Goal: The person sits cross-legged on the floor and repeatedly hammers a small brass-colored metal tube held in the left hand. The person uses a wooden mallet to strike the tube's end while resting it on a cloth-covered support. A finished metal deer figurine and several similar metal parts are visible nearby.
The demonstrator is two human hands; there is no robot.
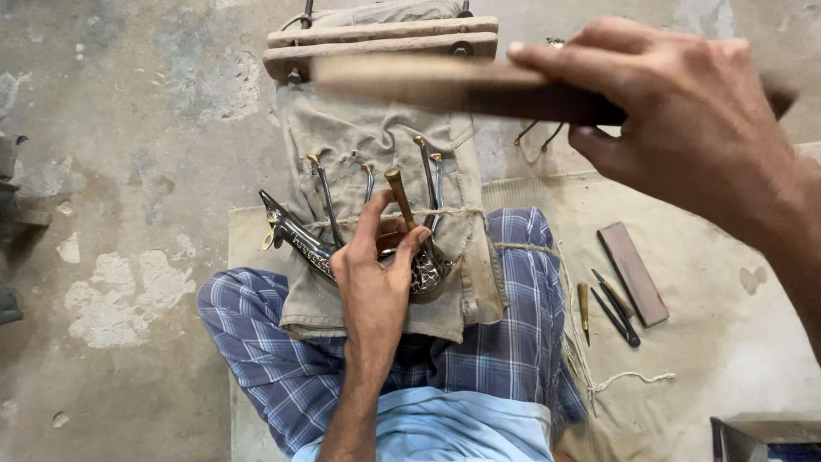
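Brass-handled punch [399, 195]: slim rod with a rounded, golden-brown head, pinched between my left hand's thumb and fingers just left of frame centre; stands tilted, head leaning to the upper left, tip down on the metal piece.

Engraved metal piece [301, 242]: dark, curved, patterned silvery object with a pointed end to the left; lies across my lap on khaki cloth, partly hidden under my left hand.

Wooden stick [453, 84]: long flat brown bar, blurred, held level in my right hand across the upper frame.
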